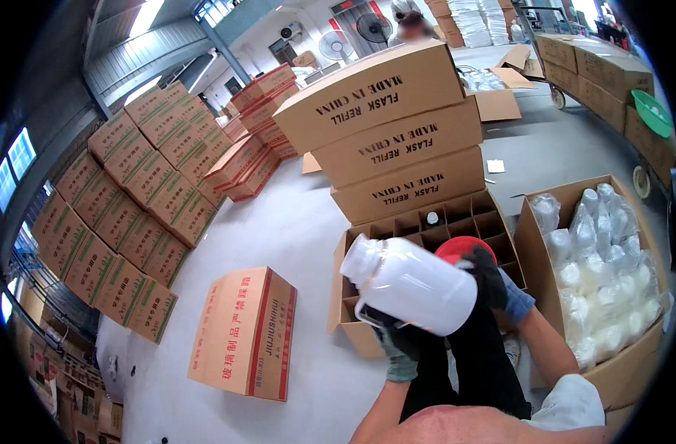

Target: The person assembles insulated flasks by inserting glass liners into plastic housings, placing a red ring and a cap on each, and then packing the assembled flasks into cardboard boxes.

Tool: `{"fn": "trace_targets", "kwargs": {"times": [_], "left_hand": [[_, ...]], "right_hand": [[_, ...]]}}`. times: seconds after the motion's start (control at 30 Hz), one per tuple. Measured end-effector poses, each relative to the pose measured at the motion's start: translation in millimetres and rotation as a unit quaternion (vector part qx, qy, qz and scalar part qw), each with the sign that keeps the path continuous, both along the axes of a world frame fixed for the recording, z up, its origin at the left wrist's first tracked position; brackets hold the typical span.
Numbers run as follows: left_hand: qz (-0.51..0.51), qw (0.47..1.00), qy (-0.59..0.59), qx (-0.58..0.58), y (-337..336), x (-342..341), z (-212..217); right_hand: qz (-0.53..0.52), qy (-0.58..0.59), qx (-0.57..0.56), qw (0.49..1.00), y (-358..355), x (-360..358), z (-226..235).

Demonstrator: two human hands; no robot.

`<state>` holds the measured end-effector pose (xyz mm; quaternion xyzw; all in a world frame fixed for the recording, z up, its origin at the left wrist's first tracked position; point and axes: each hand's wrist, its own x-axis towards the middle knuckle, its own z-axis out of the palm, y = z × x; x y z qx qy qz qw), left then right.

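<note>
My left hand (399, 342), in a grey-green glove with a dark palm, closes on the underside of a white flask body (427, 288). The flask is tilted, its narrower neck end up to the left and its wide end to the lower right; a dark handle shows beneath it. In my right hand (489, 278), also gloved, is a round red plastic piece (465, 247), like a base or cup, partly covered by the fingers. Both hands are above an open carton (360, 333) with cardboard dividers. One bottle-like top (433, 218) shows in a compartment.
Behind the open carton rise stacked printed cartons (397, 144). At right stands a box (530, 244) of plastic-wrapped white pieces. A closed carton (234, 333) sits on the floor at left. Farther off are carton stacks (131, 185), a loaded trolley (590, 70) and another person (410, 33).
</note>
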<state>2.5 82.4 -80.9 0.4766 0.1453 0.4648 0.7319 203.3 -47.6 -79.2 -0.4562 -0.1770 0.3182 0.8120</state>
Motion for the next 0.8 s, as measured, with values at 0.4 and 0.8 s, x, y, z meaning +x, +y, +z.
{"fn": "trace_targets", "kwargs": {"times": [0.4,0.8], "left_hand": [[-0.272,0.953,0.124,0.038,6,-20,24],[-0.317,0.918,0.19,0.141,-16,-19,15]], "right_hand": [[0.112,-0.687,-0.063,0.715,-49,-88,80],[0.122,-0.474,-0.082,0.868,-92,-89,62]]}}
